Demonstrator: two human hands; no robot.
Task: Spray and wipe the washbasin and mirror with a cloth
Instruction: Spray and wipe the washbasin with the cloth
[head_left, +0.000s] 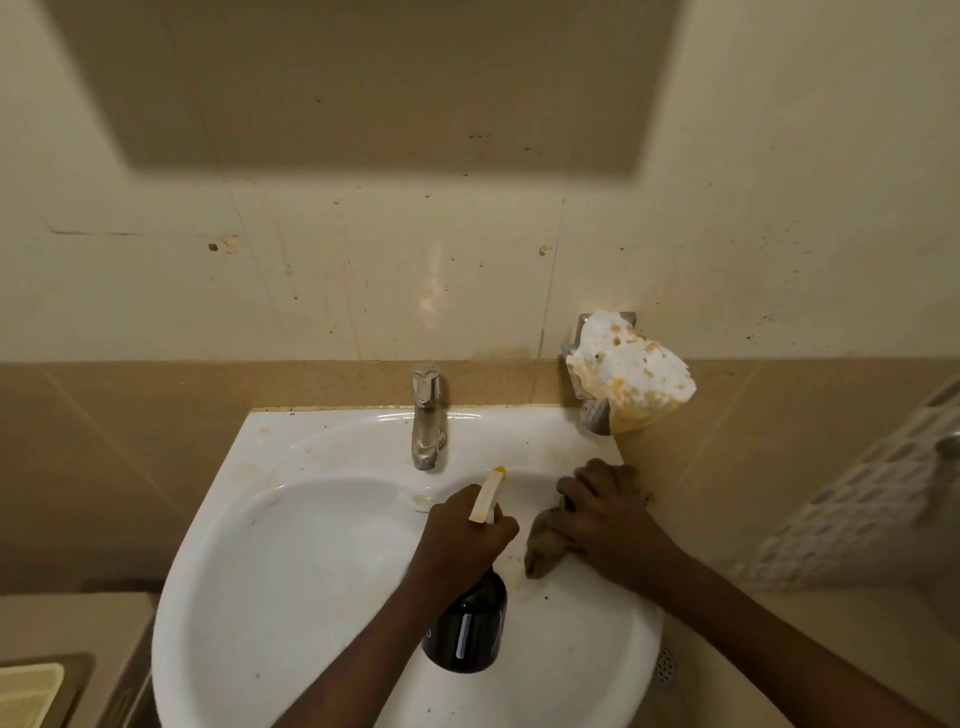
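Dark spray bottle (466, 623), label writing unreadable

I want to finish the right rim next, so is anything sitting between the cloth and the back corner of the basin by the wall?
Nothing visible blocks it. The right hand presses the cloth on the washbasin rim, and the rim toward the back right corner looks bare. The tap and the spray bottle in the left hand sit off to the left.

This is a bathroom: a white ceramic washbasin (291, 545) with a metal tap (428, 423) stands against stained beige wall tiles (363, 270), and a mirror (363, 83) hangs above it.
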